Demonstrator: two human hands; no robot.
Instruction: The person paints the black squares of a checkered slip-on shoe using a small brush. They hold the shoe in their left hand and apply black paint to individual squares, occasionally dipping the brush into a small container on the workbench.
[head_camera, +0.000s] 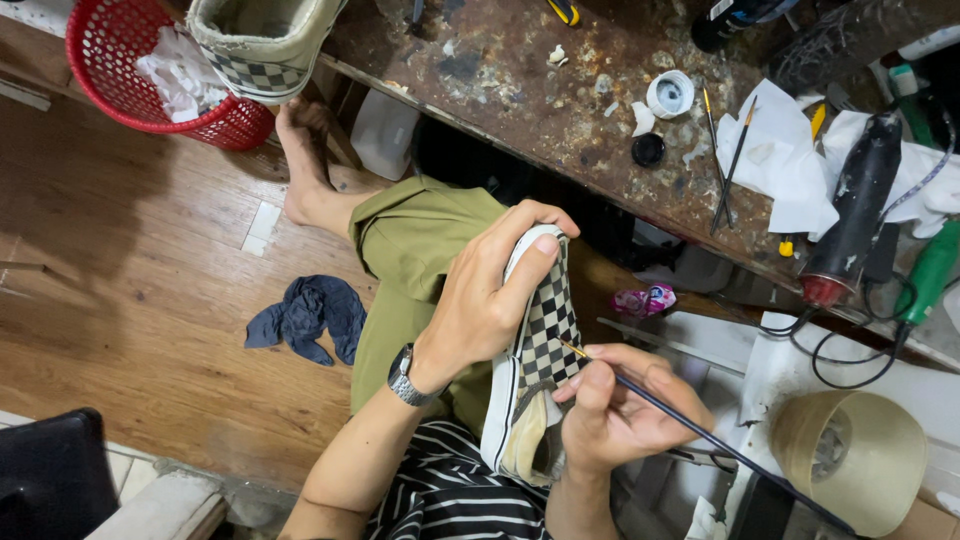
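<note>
My left hand (487, 295) grips a black-and-white checkered slip-on shoe (540, 345) by its toe, holding it above my lap with the opening toward me. A thin paintbrush (690, 430) is pinched in my right hand (620, 410); its tip touches the checkered upper near the shoe's middle. A watch sits on my left wrist. My olive trouser leg lies under the shoe.
A stained brown workbench (520, 90) holds a second checkered shoe (265, 45), a small white pot (670, 93), a black lid (648, 149), spare brushes (728, 165), white cloths and a heat gun (850, 220). A red basket (130, 70) and blue rag (305, 315) sit on the wooden floor.
</note>
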